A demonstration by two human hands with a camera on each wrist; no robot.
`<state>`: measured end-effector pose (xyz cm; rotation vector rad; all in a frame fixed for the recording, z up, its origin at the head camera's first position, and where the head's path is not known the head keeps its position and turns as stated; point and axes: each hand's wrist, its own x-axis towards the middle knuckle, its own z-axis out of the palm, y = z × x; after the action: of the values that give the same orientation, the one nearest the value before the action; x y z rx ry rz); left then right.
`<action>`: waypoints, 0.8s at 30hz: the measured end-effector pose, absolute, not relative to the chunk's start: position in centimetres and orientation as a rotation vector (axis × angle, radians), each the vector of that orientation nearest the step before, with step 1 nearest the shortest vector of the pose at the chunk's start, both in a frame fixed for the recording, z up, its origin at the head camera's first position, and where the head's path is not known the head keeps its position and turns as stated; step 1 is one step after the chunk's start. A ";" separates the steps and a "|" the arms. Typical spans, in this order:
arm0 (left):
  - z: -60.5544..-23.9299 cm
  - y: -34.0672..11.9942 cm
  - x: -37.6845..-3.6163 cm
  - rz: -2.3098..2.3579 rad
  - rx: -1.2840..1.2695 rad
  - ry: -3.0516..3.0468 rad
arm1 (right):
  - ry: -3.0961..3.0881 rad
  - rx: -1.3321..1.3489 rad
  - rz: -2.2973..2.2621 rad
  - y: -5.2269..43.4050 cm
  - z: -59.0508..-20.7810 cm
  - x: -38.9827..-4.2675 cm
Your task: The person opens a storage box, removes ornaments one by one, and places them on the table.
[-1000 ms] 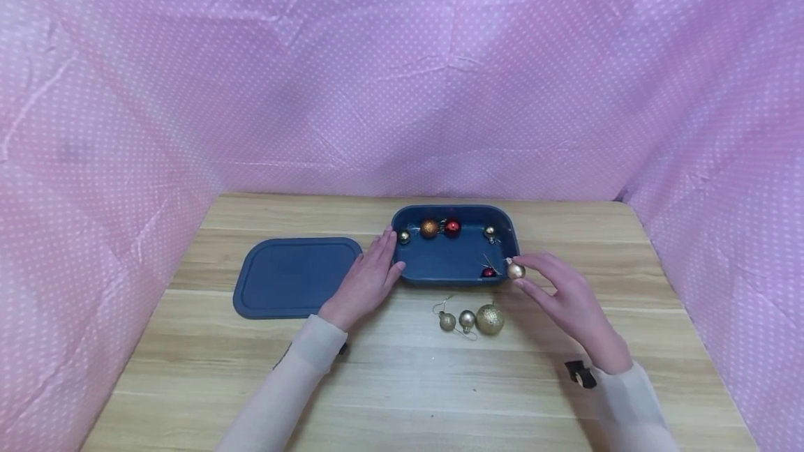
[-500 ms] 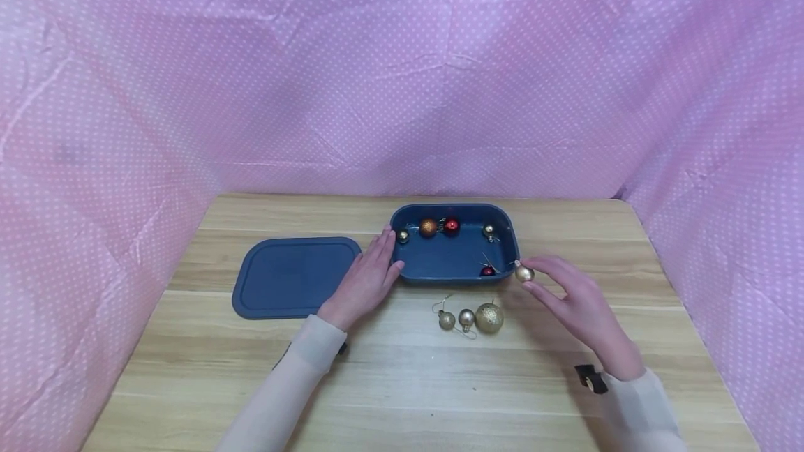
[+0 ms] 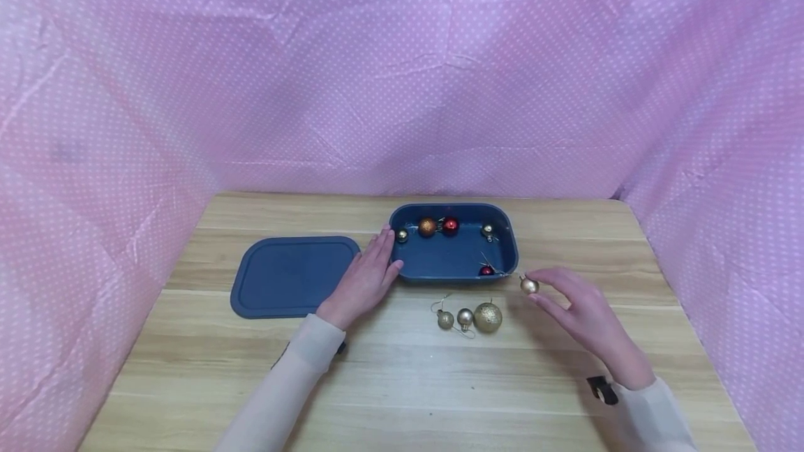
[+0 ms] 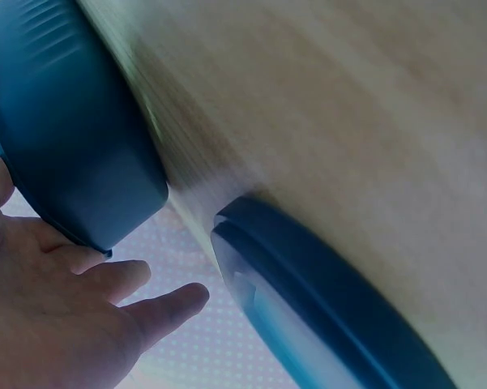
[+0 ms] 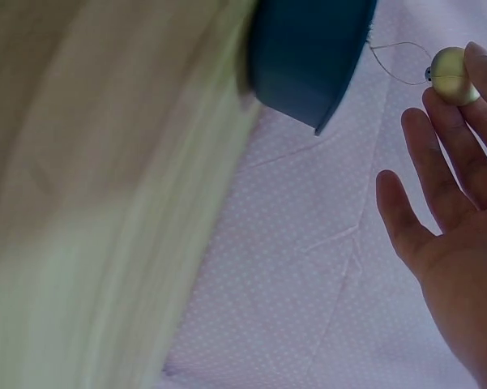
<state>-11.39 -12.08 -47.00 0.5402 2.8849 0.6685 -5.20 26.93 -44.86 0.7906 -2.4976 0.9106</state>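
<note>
Now | right hand [image 3: 581, 312] pinches gold bauble [image 3: 530, 285] | left hand [image 3: 364, 277] flat, thumb hidden

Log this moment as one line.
left hand: rests against blue tub | right hand: pinches gold bauble beside tub | lid: off, left of tub

Three baubles [image 3: 466, 317] lie close together on the table [image 3: 402, 382] just near the blue container [image 3: 453, 274]; bare wood stays open nearer. The lid [image 3: 290, 276] blocks the left side. Pink cloth walls [image 3: 402, 89] close far, left and right.
</note>
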 end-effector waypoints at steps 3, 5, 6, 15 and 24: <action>-47.1 -12.1 -11.5 0.659 0.542 2.881 | -2.531 0.806 0.893 27.2 -45.3 -4.9; -47.1 -12.1 -11.5 0.664 0.542 2.876 | -2.553 0.820 0.878 27.3 -45.6 -4.7; -47.1 -12.1 -11.5 0.665 0.542 2.874 | -2.558 0.829 0.871 27.4 -45.7 -4.6; -46.9 -12.1 -11.3 0.660 0.548 2.878 | -2.579 0.908 0.834 27.5 -47.3 -4.6; -47.0 -12.1 -11.4 0.663 0.534 2.866 | -2.677 0.914 0.880 27.1 -48.7 -4.9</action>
<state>-11.39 -12.13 -46.98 0.5340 2.8659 0.6628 -4.94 27.07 -48.67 0.9137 -2.6774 0.8799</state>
